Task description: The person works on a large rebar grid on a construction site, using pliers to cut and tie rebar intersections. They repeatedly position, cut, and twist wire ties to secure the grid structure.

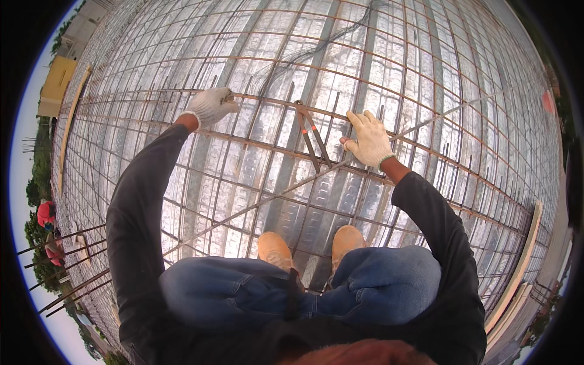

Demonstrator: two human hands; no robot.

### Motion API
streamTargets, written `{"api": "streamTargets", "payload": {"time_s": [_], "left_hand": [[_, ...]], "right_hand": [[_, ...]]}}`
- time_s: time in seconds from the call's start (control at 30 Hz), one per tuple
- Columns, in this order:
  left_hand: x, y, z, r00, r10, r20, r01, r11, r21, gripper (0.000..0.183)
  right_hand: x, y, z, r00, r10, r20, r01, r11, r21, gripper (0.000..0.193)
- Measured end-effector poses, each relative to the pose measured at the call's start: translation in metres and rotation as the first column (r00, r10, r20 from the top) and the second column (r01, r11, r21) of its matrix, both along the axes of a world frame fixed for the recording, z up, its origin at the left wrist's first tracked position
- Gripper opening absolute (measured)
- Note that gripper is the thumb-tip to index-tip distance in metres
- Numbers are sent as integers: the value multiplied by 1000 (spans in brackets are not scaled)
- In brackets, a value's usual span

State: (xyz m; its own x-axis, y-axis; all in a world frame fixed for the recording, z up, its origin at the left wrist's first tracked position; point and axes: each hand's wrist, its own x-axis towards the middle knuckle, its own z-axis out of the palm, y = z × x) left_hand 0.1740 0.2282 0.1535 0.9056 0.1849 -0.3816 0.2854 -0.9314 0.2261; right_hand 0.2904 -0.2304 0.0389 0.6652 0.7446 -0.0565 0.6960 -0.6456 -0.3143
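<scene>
My left hand, in a whitish knit glove, is at a rusty crosswise rebar of the mesh. Its fingers are curled together, and whatever they hold is hidden. To the right, my right hand lies over the mesh in a cream glove, fingers apart and nothing gripped; a bare thumb tip shows. Between the hands, a pair of pincers with orange marks on its long handles rests on the bars, jaws away from me.
A bundle of thin dark tie wire lies on the mesh farther off. Ribbed metal decking shows beneath the bars, under my tan shoes. Boards edge the right side; bar ends jut out at left, near a person in red.
</scene>
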Motion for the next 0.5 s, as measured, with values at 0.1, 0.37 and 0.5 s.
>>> {"api": "streamTargets", "payload": {"time_s": [0.1,0.37,0.5], "left_hand": [[85,-24,-47,935,13,354,-18,1000,9,58],[123,-87,-121,895,25,446,-72,993,89,60],[128,-89,-136,858,-79,507,-12,985,173,51]], "right_hand": [[0,4,1,999,-11,34,11,1000,19,83],[0,1,-6,1000,-25,7,25,1000,-4,86],[0,-1,-12,998,-7,60,4,999,39,86]]}}
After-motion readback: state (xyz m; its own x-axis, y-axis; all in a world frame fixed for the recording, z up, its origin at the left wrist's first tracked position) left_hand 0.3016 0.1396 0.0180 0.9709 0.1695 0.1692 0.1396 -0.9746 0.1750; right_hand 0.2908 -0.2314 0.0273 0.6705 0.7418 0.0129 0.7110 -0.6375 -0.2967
